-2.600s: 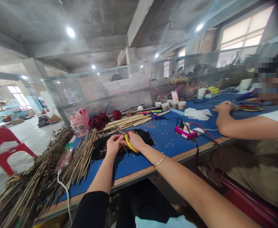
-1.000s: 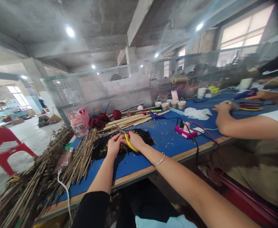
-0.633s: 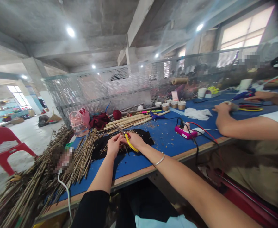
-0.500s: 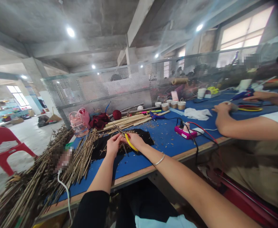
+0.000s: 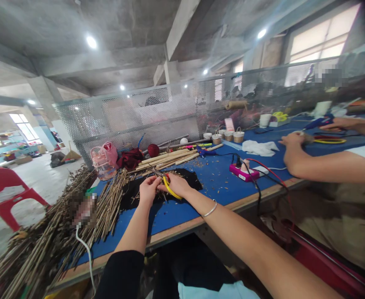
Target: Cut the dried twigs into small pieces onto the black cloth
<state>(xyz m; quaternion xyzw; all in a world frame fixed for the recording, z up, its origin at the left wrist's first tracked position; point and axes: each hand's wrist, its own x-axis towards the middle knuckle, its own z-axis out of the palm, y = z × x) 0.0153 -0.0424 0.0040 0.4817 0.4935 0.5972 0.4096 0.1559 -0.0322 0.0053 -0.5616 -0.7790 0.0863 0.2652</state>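
My right hand (image 5: 178, 185) is closed round yellow-handled cutters (image 5: 169, 187), whose metal jaws point up and left. My left hand (image 5: 148, 191) pinches a thin dry twig (image 5: 156, 179) right at those jaws. Both hands hover over a black cloth (image 5: 132, 192) strewn with twig scraps, on the blue worktable (image 5: 213, 182). A big heap of dry sticks (image 5: 45, 241) lies to the left of my hands.
Thicker pale sticks (image 5: 170, 158), a pink bottle (image 5: 104, 161), a dark red yarn ball (image 5: 153, 150) and small cups (image 5: 226, 136) line the back by a mesh screen (image 5: 145, 114). A pink power strip (image 5: 243, 173) with cables sits to the right. A co-worker's arms (image 5: 319, 166) work there.
My hands stay over the black cloth, making only small shifts at the twig and cutters. The co-worker's head has left the view on the right.
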